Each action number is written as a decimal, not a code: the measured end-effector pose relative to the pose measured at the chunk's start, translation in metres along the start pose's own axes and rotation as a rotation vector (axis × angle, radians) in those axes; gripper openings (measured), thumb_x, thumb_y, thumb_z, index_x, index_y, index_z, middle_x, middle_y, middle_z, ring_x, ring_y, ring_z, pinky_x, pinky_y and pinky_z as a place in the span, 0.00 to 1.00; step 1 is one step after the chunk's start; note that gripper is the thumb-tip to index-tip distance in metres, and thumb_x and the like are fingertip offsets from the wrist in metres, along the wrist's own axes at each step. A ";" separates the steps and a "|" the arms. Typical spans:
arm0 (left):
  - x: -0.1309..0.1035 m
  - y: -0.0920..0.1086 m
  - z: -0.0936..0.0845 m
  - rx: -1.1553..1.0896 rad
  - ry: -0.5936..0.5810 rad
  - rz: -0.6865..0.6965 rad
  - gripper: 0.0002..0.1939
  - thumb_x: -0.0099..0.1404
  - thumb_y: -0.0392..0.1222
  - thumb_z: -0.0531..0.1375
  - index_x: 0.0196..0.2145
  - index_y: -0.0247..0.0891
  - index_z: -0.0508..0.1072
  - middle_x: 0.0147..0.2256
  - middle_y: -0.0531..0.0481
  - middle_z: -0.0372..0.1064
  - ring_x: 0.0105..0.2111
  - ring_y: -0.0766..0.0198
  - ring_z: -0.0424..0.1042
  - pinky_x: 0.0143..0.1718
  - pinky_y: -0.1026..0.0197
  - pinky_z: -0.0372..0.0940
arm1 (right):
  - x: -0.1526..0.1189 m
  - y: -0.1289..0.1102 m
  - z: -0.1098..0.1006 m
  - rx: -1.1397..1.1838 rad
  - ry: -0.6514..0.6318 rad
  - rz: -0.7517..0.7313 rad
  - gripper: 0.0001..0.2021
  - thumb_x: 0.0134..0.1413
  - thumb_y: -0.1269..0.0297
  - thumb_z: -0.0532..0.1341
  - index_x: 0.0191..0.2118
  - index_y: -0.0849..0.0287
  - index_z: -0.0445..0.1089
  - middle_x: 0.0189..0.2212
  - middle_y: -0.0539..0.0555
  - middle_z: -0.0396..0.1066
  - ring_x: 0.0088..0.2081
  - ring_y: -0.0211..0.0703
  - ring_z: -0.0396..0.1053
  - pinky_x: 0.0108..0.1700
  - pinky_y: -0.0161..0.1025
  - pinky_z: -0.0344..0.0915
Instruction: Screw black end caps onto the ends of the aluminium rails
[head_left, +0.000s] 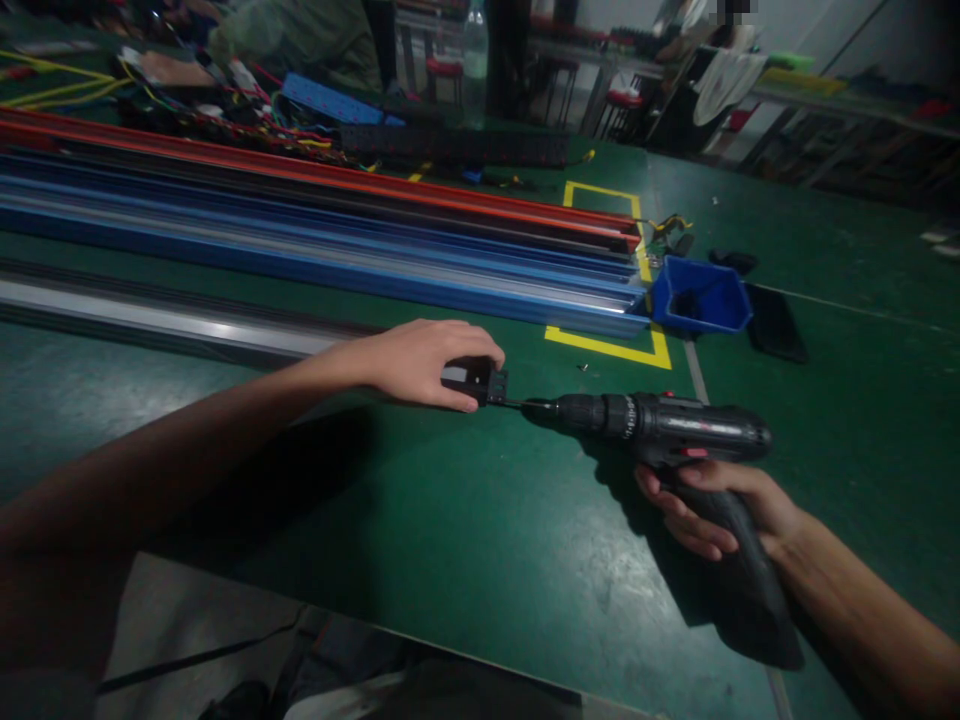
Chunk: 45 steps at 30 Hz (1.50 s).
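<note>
Drill [667,425] in closed right hand [712,510], left hand [424,362] around dark profile [217,328], blue bin [701,295] beyond.

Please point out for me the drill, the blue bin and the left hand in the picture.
Drill [694,428]: head view, on the side of its black body.
Bin [718,312]: head view, on its blue front wall.
Left hand [409,362]: head view, on its back.

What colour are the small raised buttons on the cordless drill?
Red on the black plastic cordless drill, seen best in the head view.
</note>
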<state>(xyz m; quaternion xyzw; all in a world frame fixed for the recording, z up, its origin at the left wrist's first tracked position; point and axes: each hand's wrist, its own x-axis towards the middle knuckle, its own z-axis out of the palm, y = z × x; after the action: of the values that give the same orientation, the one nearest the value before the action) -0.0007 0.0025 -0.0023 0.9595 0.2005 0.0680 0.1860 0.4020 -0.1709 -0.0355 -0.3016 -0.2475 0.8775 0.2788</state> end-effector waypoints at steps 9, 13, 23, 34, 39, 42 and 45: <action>0.000 0.002 -0.001 -0.004 0.002 0.007 0.24 0.68 0.55 0.67 0.57 0.45 0.72 0.57 0.48 0.74 0.55 0.54 0.73 0.54 0.58 0.63 | -0.001 0.002 -0.001 -0.017 0.040 -0.004 0.13 0.64 0.61 0.66 0.45 0.67 0.80 0.28 0.52 0.71 0.16 0.28 0.61 0.23 0.31 0.70; -0.001 0.001 -0.001 -0.006 0.001 0.010 0.24 0.68 0.55 0.67 0.57 0.46 0.71 0.57 0.48 0.74 0.55 0.55 0.73 0.55 0.58 0.63 | -0.002 0.002 -0.003 -0.014 0.033 0.007 0.13 0.64 0.60 0.66 0.45 0.67 0.80 0.28 0.52 0.72 0.16 0.28 0.61 0.23 0.31 0.70; 0.000 0.001 0.000 -0.003 0.008 0.018 0.24 0.68 0.55 0.67 0.57 0.45 0.72 0.56 0.48 0.74 0.55 0.55 0.74 0.55 0.58 0.63 | -0.004 0.002 -0.004 0.004 0.042 0.019 0.13 0.64 0.60 0.66 0.45 0.67 0.78 0.28 0.51 0.71 0.16 0.28 0.61 0.23 0.31 0.71; 0.001 0.002 -0.001 -0.007 0.004 0.017 0.23 0.68 0.54 0.67 0.57 0.45 0.72 0.56 0.47 0.75 0.54 0.54 0.74 0.54 0.58 0.63 | -0.001 0.001 -0.003 -0.014 0.029 0.004 0.13 0.64 0.61 0.67 0.45 0.67 0.80 0.28 0.52 0.72 0.16 0.28 0.61 0.23 0.31 0.72; 0.000 0.001 -0.001 -0.017 0.005 0.022 0.24 0.68 0.54 0.67 0.57 0.45 0.71 0.57 0.47 0.74 0.55 0.54 0.73 0.55 0.57 0.63 | -0.001 0.000 0.000 -0.019 0.029 0.000 0.13 0.65 0.61 0.66 0.47 0.67 0.80 0.29 0.52 0.72 0.16 0.26 0.61 0.24 0.30 0.71; 0.000 0.000 -0.001 -0.011 0.000 0.016 0.24 0.68 0.54 0.67 0.57 0.45 0.71 0.57 0.47 0.74 0.55 0.54 0.73 0.55 0.57 0.63 | -0.001 0.000 0.000 -0.029 0.028 -0.007 0.14 0.65 0.61 0.66 0.47 0.67 0.80 0.30 0.52 0.72 0.16 0.26 0.61 0.23 0.30 0.71; 0.000 0.001 -0.001 -0.008 0.004 0.013 0.24 0.67 0.55 0.67 0.57 0.45 0.72 0.56 0.47 0.74 0.55 0.54 0.74 0.55 0.58 0.64 | -0.001 0.001 -0.001 -0.029 0.023 -0.012 0.14 0.65 0.61 0.66 0.47 0.67 0.80 0.30 0.52 0.73 0.16 0.26 0.61 0.23 0.30 0.71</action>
<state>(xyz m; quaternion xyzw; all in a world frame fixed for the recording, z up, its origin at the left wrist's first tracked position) -0.0005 0.0024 -0.0013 0.9599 0.1944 0.0719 0.1888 0.4029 -0.1717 -0.0367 -0.3140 -0.2588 0.8687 0.2825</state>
